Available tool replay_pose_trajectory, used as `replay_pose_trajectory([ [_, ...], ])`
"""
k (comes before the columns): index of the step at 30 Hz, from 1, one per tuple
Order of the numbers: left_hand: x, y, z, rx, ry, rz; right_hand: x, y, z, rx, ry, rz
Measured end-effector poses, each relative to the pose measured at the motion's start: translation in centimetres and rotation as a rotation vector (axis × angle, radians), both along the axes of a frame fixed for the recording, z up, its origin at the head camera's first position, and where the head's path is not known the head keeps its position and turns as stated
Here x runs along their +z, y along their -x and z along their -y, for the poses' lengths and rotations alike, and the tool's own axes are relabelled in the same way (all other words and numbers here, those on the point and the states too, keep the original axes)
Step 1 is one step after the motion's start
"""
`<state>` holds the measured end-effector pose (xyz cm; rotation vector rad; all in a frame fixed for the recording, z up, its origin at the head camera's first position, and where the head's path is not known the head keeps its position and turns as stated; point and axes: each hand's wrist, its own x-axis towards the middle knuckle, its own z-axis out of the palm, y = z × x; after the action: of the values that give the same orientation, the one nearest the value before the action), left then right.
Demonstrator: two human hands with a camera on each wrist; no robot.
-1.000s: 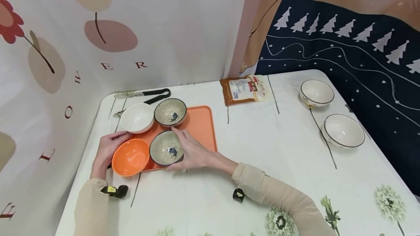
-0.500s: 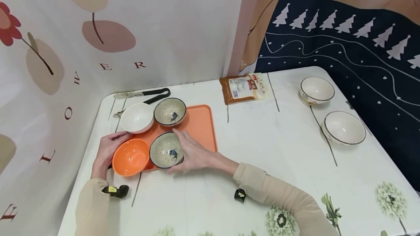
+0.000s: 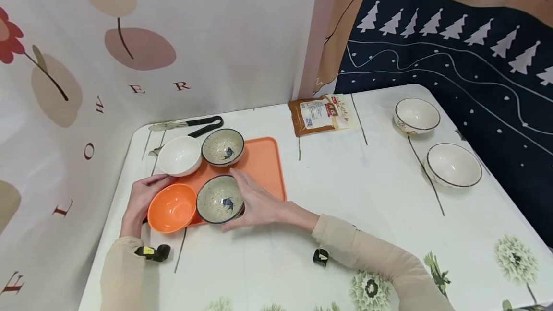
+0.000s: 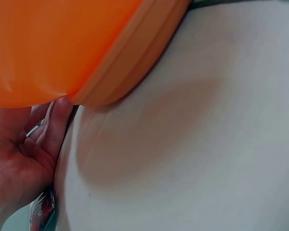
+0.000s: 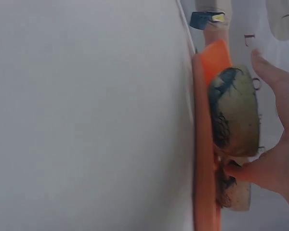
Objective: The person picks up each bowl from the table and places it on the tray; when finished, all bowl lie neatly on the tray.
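Note:
An orange bowl (image 3: 172, 208) stands at the front left of an orange tray (image 3: 265, 172). My left hand (image 3: 142, 200) lies along its left side, fingers stretched toward the back; in the left wrist view the bowl hides part of the fingers. Right of it is a speckled grey bowl (image 3: 219, 199) with a blue fish. My right hand (image 3: 261, 203) spans this bowl's right side, thumb toward the front and fingers behind. In the right wrist view small gaps show between the spread fingers and the bowl wall. Behind them stand a white bowl (image 3: 179, 156) and a matching speckled bowl (image 3: 222, 147).
Tongs (image 3: 207, 124) with black handles lie behind the white bowl. A brown food packet (image 3: 320, 114) lies at the back middle, by the curtain. Two cream bowls with dark rims, one farther back (image 3: 416, 115) and one nearer (image 3: 453, 165), stand at the right edge of the white table (image 3: 337, 176).
The front speckled bowl has come slightly toward the front. My right hand has shifted a little to the right, away from the bowl's wall. The left hand stays beside the orange bowl.

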<state>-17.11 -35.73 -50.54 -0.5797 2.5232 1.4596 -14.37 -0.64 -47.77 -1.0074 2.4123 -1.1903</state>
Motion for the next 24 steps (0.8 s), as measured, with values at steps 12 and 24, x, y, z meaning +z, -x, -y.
replay_pose_trajectory([
  [12,0.2,0.1,0.4,-0.001,0.033,0.019,5.1,2.2,-7.8,-0.204,0.099,-0.01],
  [24,-0.1,0.1,0.1,0.009,0.01,0.005,7.7,1.6,-18.3,-0.518,0.174,-0.173],
])
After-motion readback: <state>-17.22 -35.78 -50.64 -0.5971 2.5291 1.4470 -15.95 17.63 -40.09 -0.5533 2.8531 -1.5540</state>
